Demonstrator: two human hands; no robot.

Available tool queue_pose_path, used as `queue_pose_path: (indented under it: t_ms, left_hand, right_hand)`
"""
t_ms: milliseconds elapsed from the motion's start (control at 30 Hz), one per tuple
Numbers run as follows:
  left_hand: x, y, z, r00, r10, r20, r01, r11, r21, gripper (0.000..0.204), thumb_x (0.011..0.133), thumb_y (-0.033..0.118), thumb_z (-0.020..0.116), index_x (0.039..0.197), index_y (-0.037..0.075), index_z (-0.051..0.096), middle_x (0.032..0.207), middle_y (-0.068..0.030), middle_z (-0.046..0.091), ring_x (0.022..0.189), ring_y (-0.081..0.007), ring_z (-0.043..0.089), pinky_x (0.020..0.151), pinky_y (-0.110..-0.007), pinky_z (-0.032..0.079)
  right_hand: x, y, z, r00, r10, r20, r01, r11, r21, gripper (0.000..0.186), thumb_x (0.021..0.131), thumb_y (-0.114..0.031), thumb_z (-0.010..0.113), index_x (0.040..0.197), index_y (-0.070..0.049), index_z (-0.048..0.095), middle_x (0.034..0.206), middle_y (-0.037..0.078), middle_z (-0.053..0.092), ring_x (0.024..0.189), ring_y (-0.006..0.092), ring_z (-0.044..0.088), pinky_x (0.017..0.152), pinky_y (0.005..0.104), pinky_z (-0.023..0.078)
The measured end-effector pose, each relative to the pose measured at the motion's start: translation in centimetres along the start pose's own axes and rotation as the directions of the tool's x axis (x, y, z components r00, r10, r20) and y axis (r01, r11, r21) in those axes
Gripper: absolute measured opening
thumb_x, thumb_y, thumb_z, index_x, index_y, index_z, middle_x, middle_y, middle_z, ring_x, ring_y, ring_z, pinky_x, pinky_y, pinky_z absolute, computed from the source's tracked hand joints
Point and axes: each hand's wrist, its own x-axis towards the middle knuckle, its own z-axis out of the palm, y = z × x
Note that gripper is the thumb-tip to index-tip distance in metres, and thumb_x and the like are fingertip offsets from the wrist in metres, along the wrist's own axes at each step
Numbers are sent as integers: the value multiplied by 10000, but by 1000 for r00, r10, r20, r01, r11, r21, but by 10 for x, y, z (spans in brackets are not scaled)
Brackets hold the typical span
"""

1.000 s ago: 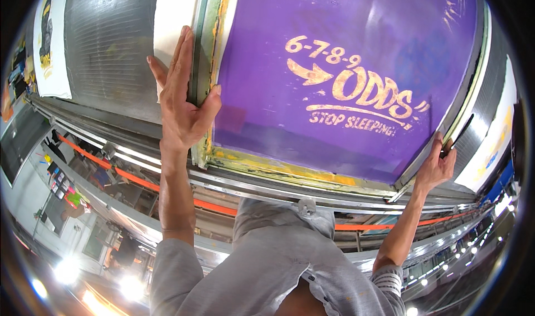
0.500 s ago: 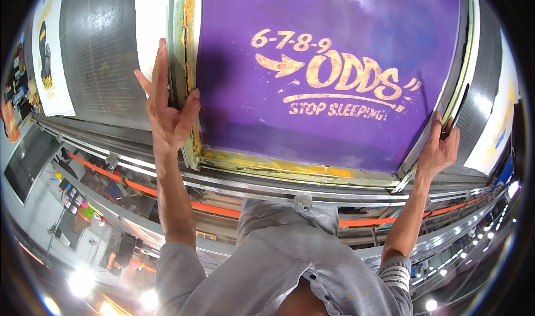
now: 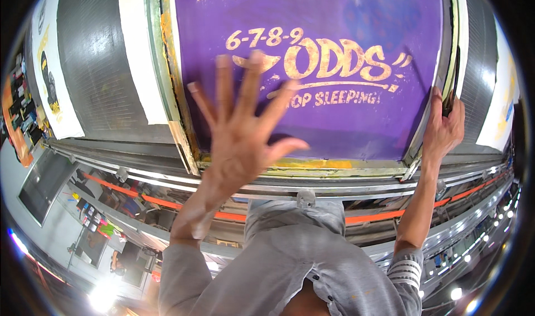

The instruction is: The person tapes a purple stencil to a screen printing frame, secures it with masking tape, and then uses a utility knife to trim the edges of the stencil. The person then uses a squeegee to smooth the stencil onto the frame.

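A purple printing screen [image 3: 345,129] with pale stencilled lettering lies in front of me, in a long frame [image 3: 172,65] stained yellow and green. My left hand [image 3: 237,143] is over the screen's near left part, fingers spread and holding nothing. Whether its palm touches the purple surface I cannot tell. At the frame's near right side, my right hand [image 3: 444,127] is closed, its thumb along the frame edge. A thin dark strip [image 3: 457,65] runs out from between its thumb and fingers; its kind is not clear.
Dark flat boards [image 3: 92,54] flank the screen, with white printed cloth [image 3: 61,101] on the left and another white piece [image 3: 497,121] at the right. A metal rail [image 3: 368,193] crosses in front of my body, an orange bar [image 3: 373,218] below it.
My left hand has left the frame's left side and moved right, over the purple screen, with fingers spread. The right hand stays at the right side. The view has shifted slightly.
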Motion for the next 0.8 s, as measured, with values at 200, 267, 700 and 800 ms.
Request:
queue_pose_path:
  t_ms: [200,267,700,800]
  left_hand:
    - [19,20,20,989,-8,147,13,999,-33,1124,493,737,768,1499,360,436,1620,-272,69,1464,-553,46,900,-908,148]
    - [19,21,21,989,-3,145,7,1000,-24,1136,476,761,752,1486,326,466,1623,-276,51,1464,-563,34,916,-900,128]
    - [19,21,25,989,5,151,-8,1000,18,1143,484,796,715,1500,351,438,1629,-288,11,1471,-558,-10,919,-900,107]
    - [19,20,26,989,0,147,-1,1000,11,1149,482,801,710,1503,352,432,1628,-290,13,1471,-559,-5,919,-900,107]
  right_hand:
    - [-1,4,1,1000,-2,-9,2,1000,0,284,891,-250,738,1085,-45,708,845,59,638,731,174,617,652,315,485]
    - [-2,6,1,1000,2,1,-2,1000,-3,283,890,-251,739,1084,-47,710,846,58,641,728,172,618,648,319,486]
    - [1,10,1,1000,12,16,-12,1000,13,257,901,-239,728,1057,-36,717,817,70,649,706,174,615,650,324,489]
    - [2,8,0,1000,6,16,-6,999,33,247,904,-236,727,1046,-34,717,815,71,651,700,172,612,648,319,485]
